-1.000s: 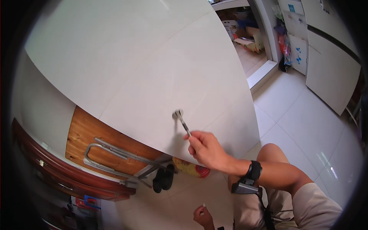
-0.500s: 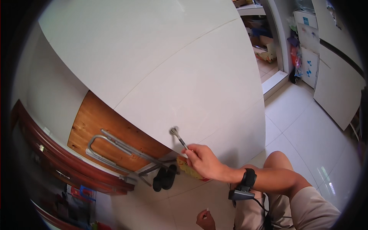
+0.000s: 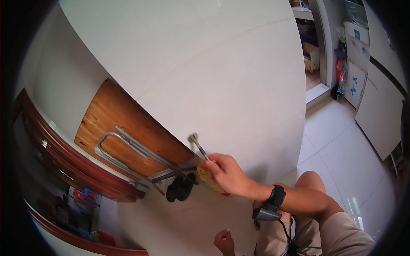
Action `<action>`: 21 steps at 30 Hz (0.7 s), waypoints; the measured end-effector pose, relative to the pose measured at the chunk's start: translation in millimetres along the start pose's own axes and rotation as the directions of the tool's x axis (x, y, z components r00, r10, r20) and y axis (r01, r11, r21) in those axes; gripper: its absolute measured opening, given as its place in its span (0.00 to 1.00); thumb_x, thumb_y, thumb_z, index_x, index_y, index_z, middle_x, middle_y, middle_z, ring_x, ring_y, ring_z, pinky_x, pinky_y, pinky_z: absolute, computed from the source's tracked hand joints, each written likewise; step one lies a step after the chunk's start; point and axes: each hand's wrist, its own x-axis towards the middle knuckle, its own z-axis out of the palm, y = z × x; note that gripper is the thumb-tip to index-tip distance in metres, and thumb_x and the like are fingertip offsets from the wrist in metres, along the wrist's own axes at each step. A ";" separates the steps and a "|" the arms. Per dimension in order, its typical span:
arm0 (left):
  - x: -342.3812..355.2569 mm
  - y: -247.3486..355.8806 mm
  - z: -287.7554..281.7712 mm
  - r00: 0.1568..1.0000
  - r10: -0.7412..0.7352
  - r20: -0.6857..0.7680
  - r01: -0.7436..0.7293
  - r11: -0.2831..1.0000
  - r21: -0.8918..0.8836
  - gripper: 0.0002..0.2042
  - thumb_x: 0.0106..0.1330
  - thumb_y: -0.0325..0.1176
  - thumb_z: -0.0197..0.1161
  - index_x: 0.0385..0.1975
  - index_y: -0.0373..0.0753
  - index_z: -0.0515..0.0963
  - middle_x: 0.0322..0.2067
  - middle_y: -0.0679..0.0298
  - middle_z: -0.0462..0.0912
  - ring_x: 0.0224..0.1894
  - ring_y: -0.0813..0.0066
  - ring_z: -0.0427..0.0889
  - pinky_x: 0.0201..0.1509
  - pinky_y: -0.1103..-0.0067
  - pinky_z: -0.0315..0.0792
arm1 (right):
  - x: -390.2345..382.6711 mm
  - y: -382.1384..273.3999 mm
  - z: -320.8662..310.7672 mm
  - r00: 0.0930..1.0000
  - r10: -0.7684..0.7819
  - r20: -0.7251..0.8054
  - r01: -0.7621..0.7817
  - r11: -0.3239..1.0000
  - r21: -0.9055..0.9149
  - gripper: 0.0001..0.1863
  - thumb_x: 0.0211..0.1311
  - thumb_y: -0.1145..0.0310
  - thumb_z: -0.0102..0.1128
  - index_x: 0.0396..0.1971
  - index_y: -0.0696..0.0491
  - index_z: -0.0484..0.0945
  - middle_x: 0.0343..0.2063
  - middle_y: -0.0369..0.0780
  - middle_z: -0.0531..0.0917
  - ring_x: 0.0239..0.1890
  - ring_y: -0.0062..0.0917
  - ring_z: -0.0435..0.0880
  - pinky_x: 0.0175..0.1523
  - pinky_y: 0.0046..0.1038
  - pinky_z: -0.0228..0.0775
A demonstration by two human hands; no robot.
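Observation:
My right hand [image 3: 228,173] is closed around the thin pale handle of a small brush [image 3: 200,148]. The brush's rounded greyish head points up and left, against or just in front of a large white tiled wall [image 3: 226,85]; I cannot tell whether it touches. A black band with a grey box sits on my right forearm. Low in the view, my left hand [image 3: 224,241] has its fingers curled in, with a tiny whitish spot at the fingertips. What it holds, if anything, is too small to make out.
A wooden board [image 3: 124,115] with folded metal legs [image 3: 128,147] leans left of the white wall. Black slippers [image 3: 181,187] and a yellow bag [image 3: 209,178] lie at its foot. Dark red wooden furniture [image 3: 77,164] lines the left. A doorway and white cabinet [image 3: 380,115] stand right.
The whole view has shifted slightly, so the wall and doorway appear farther right. The right hand keeps its grip on the brush, both a little higher in view. The left hand stays curled.

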 end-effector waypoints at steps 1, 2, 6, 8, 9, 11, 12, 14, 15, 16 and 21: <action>0.3 2.9 1.0 0.999 0.034 0.010 -0.034 0.999 0.020 0.04 0.55 0.20 0.71 0.29 0.35 0.85 0.34 0.57 0.87 0.33 0.67 0.86 0.36 0.77 0.80 | 4.2 -10.6 0.4 1.000 0.011 -0.008 -0.011 1.000 0.000 0.15 0.79 0.65 0.46 0.40 0.59 0.78 0.21 0.31 0.76 0.22 0.12 0.70 0.28 0.20 0.64; 0.1 3.7 -2.7 0.998 0.066 0.017 -0.067 0.997 0.046 0.04 0.55 0.19 0.70 0.28 0.36 0.84 0.34 0.56 0.87 0.34 0.64 0.86 0.36 0.75 0.81 | 13.7 -26.0 6.6 0.998 -0.064 -0.025 0.066 0.995 0.078 0.15 0.78 0.65 0.47 0.39 0.60 0.78 0.21 0.32 0.76 0.22 0.14 0.70 0.28 0.22 0.64; 5.0 8.3 2.6 0.994 0.105 0.021 -0.105 0.994 0.012 0.04 0.55 0.19 0.70 0.28 0.35 0.84 0.35 0.56 0.87 0.34 0.65 0.86 0.36 0.76 0.81 | 10.3 -58.6 -12.4 0.989 -0.010 -0.146 0.068 0.914 0.400 0.14 0.78 0.65 0.47 0.40 0.59 0.77 0.20 0.32 0.75 0.20 0.14 0.69 0.24 0.21 0.61; 7.2 10.1 2.3 0.995 0.097 -0.015 -0.098 0.995 -0.006 0.03 0.56 0.20 0.69 0.28 0.35 0.84 0.35 0.56 0.87 0.34 0.66 0.86 0.36 0.76 0.81 | -6.6 -37.7 -22.6 0.980 0.071 -0.188 0.026 0.883 0.469 0.12 0.79 0.64 0.47 0.46 0.57 0.75 0.19 0.31 0.71 0.14 0.12 0.58 0.18 0.19 0.49; 8.7 10.1 3.4 0.995 0.100 -0.011 -0.100 0.995 -0.007 0.03 0.56 0.20 0.69 0.28 0.35 0.84 0.35 0.56 0.87 0.34 0.66 0.86 0.36 0.76 0.81 | -14.2 -13.0 -31.3 0.971 0.110 -0.210 0.005 0.875 0.484 0.12 0.79 0.64 0.46 0.45 0.57 0.75 0.19 0.31 0.71 0.13 0.12 0.58 0.17 0.19 0.49; 10.9 8.6 1.1 0.999 0.038 0.022 -0.037 0.999 -0.009 0.04 0.56 0.19 0.70 0.28 0.35 0.84 0.35 0.56 0.87 0.34 0.67 0.86 0.36 0.77 0.81 | -22.0 0.4 -45.8 0.964 0.146 -0.221 -0.033 0.893 0.448 0.12 0.80 0.65 0.46 0.44 0.57 0.75 0.19 0.32 0.72 0.12 0.12 0.57 0.17 0.19 0.48; 9.7 9.6 4.8 0.999 0.042 0.031 -0.042 0.999 -0.007 0.04 0.56 0.19 0.70 0.28 0.35 0.84 0.35 0.56 0.87 0.34 0.67 0.86 0.36 0.77 0.81 | -21.2 4.9 -52.4 0.962 0.147 -0.230 -0.029 0.892 0.450 0.12 0.80 0.65 0.46 0.44 0.57 0.75 0.19 0.32 0.72 0.12 0.12 0.57 0.17 0.19 0.48; 13.4 10.7 7.4 1.000 -0.005 0.021 0.007 0.997 -0.070 0.04 0.55 0.20 0.71 0.27 0.35 0.83 0.35 0.58 0.88 0.34 0.71 0.86 0.37 0.78 0.79 | -12.6 -27.6 -61.0 0.957 0.083 -0.279 0.070 0.865 0.497 0.11 0.79 0.65 0.46 0.44 0.57 0.75 0.19 0.32 0.72 0.13 0.12 0.58 0.17 0.19 0.48; 16.0 13.2 6.4 0.999 -0.001 0.039 0.003 0.998 -0.063 0.04 0.55 0.20 0.71 0.27 0.35 0.83 0.35 0.58 0.88 0.34 0.71 0.86 0.37 0.78 0.79 | -8.8 -44.5 -69.1 0.954 0.060 -0.295 0.110 0.842 0.528 0.11 0.79 0.65 0.46 0.44 0.57 0.74 0.20 0.32 0.72 0.13 0.12 0.59 0.17 0.19 0.48; 19.2 18.8 9.1 0.998 0.054 0.041 -0.051 0.997 -0.059 0.04 0.55 0.20 0.71 0.27 0.35 0.83 0.34 0.58 0.87 0.34 0.70 0.85 0.36 0.78 0.78 | -6.7 -61.3 -79.3 0.948 0.049 -0.315 0.144 0.815 0.561 0.11 0.79 0.64 0.46 0.44 0.56 0.74 0.20 0.32 0.72 0.13 0.12 0.59 0.17 0.19 0.48; 33.2 34.8 14.0 0.988 0.152 0.042 -0.148 0.985 -0.085 0.04 0.57 0.19 0.69 0.27 0.35 0.82 0.35 0.58 0.87 0.35 0.71 0.85 0.35 0.78 0.77 | -22.1 -15.3 -101.5 0.902 0.138 -0.408 0.147 0.791 0.593 0.12 0.79 0.64 0.45 0.41 0.56 0.73 0.19 0.33 0.71 0.14 0.13 0.63 0.17 0.20 0.52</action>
